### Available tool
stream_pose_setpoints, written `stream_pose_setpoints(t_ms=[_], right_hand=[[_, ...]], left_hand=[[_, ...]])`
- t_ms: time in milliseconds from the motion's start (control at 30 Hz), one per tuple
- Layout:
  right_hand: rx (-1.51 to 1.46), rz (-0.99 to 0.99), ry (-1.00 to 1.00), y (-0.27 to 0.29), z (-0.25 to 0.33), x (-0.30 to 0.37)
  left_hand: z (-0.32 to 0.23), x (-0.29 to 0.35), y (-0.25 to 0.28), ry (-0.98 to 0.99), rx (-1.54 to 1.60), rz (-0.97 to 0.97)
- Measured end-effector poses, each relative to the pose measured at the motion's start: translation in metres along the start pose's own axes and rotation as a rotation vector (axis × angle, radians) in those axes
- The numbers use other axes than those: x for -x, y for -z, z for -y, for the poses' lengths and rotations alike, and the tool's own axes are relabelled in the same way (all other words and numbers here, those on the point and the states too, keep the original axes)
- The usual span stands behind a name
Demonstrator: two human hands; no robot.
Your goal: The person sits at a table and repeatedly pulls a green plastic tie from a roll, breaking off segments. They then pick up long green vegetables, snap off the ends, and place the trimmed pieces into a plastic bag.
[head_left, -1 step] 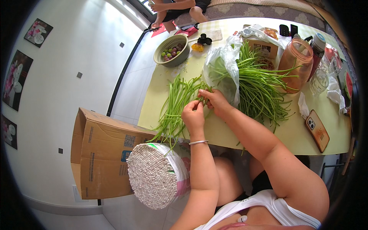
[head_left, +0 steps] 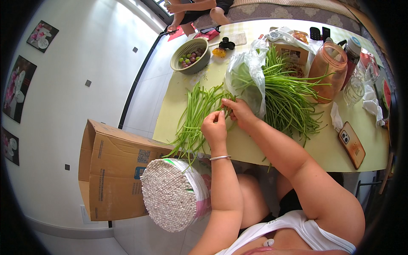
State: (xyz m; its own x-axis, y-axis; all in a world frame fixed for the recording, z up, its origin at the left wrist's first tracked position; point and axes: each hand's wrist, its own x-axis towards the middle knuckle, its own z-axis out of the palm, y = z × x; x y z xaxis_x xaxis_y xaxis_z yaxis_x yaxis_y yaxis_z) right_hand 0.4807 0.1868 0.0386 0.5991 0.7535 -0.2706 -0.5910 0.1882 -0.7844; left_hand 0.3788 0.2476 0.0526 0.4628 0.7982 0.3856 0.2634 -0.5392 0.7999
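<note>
Above the table's near left part, my left hand point(head_left: 214, 127) and my right hand point(head_left: 240, 113) almost meet, their fingers pinched. Between the fingertips is a thin green vegetable stem, mostly hidden by them. Just left of my hands lies a loose pile of long green stems point(head_left: 193, 112), some hanging over the table edge. To the right spreads a larger, thicker bunch of green stems point(head_left: 291, 100). It spills from a clear plastic bag point(head_left: 250, 72) standing behind my right hand. The exact kind of vegetable is unclear.
A strainer basket point(head_left: 199, 66) of grapes stands far left on the table point(head_left: 250, 152). An orange jar point(head_left: 325, 76), a bottle point(head_left: 352, 53) and a phone point(head_left: 352, 145) are on the right. Below left are a cardboard box point(head_left: 114, 170) and a beaded stool point(head_left: 170, 197). Another person point(head_left: 199, 8) sits beyond.
My fingertips have shifted very slightly; everything else stays in place.
</note>
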Motion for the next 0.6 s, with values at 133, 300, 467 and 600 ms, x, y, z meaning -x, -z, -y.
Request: stream_pose_setpoints(t_ms=[133,300,467,600], right_hand=[[-0.077,-0.129,0.103,-0.003,-0.007,-0.007],[-0.337,-0.158,0.059,-0.006,-0.010,-0.009],[-0.338,-0.188,0.076,0.009,-0.008,-0.009],[-0.216,-0.234,0.081,0.009,-0.004,-0.012]], left_hand=[[-0.003,0.002,0.006,-0.168,-0.516,-0.007],[-0.030,0.004,0.016,-0.014,-0.570,-0.031],[-0.049,0.006,0.018,0.068,-0.514,0.047],[-0.006,0.003,0.007,-0.151,-0.585,0.006]])
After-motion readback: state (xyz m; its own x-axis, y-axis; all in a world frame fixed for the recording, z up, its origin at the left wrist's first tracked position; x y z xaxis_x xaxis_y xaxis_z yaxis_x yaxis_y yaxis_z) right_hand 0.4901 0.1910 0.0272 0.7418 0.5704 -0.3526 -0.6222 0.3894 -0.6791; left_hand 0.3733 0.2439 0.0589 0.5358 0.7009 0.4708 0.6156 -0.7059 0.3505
